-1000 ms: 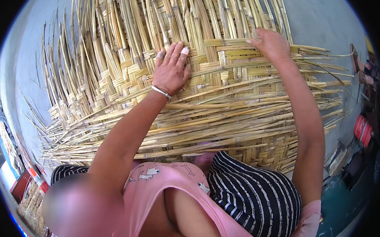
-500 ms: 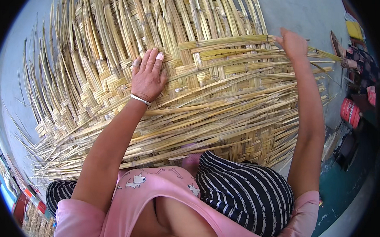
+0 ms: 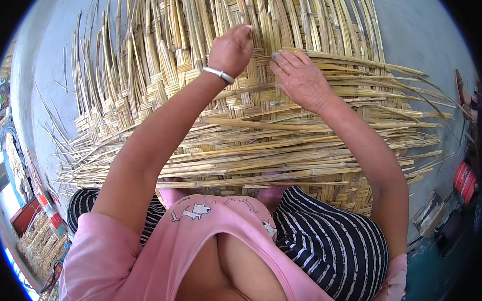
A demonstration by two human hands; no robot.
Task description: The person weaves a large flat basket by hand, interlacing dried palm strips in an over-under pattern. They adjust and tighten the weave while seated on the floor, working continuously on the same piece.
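Note:
A large mat (image 3: 255, 104) of flattened yellow-tan reed strips is spread in front of me, woven in its middle, with long loose ends at the far side and across the near part. My left hand (image 3: 231, 50), with a white bangle at the wrist, is closed at a lengthwise reed strip (image 3: 255, 39) beyond the woven part; its fingertips are partly hidden. To its right, my right hand (image 3: 302, 82) lies palm down with fingers stretched over the crosswise strips (image 3: 350, 62), which run out past the mat's right edge.
Grey concrete floor (image 3: 418, 30) surrounds the mat. At the right stands a red tub (image 3: 464, 181). A bundle of dry stalks (image 3: 42, 240) lies at the lower left. My pink shoes (image 3: 269, 192) are at the mat's near edge.
My left hand has moved right and away from me, going from spread flat to closed. My right hand has come left from the strips' right ends and now lies flat. The view has shifted.

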